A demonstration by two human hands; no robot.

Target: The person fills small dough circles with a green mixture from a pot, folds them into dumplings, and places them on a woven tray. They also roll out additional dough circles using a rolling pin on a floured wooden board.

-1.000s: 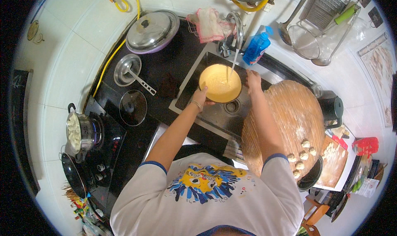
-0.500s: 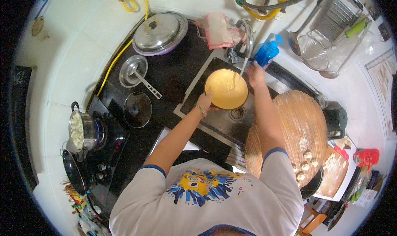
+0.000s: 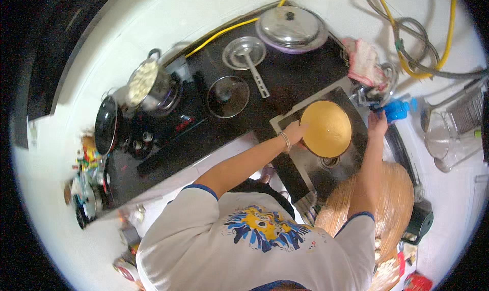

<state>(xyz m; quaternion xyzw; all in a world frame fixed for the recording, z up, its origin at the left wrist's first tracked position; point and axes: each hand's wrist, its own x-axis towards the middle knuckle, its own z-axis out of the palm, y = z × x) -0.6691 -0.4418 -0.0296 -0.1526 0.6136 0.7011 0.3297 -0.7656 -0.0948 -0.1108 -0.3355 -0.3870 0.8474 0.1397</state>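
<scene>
My left hand (image 3: 294,133) grips the near-left rim of a yellow bowl (image 3: 326,129), holding it over the steel sink (image 3: 342,175). Liquid shows inside the bowl. My right hand (image 3: 377,124) is raised at the base of the tap (image 3: 388,82), close to a blue bottle (image 3: 396,110). Its fingertips are blurred, so whether they touch the tap cannot be made out. A pink-edged cloth (image 3: 364,64) hangs beside the tap. No running stream is visible now.
Left on the stove stands a steel pot (image 3: 144,84) full of pale pieces, near a black pan (image 3: 106,125). A glass lid (image 3: 227,97), a skimmer (image 3: 245,53) and a lidded pan (image 3: 293,26) lie on the black counter. A plastic-wrapped round board (image 3: 392,199) overlaps the sink's right side.
The view has swung left, bringing more of the stove in. The water stream falling into the bowl is no longer visible. My left hand still holds the bowl; my right stays by the tap.
</scene>
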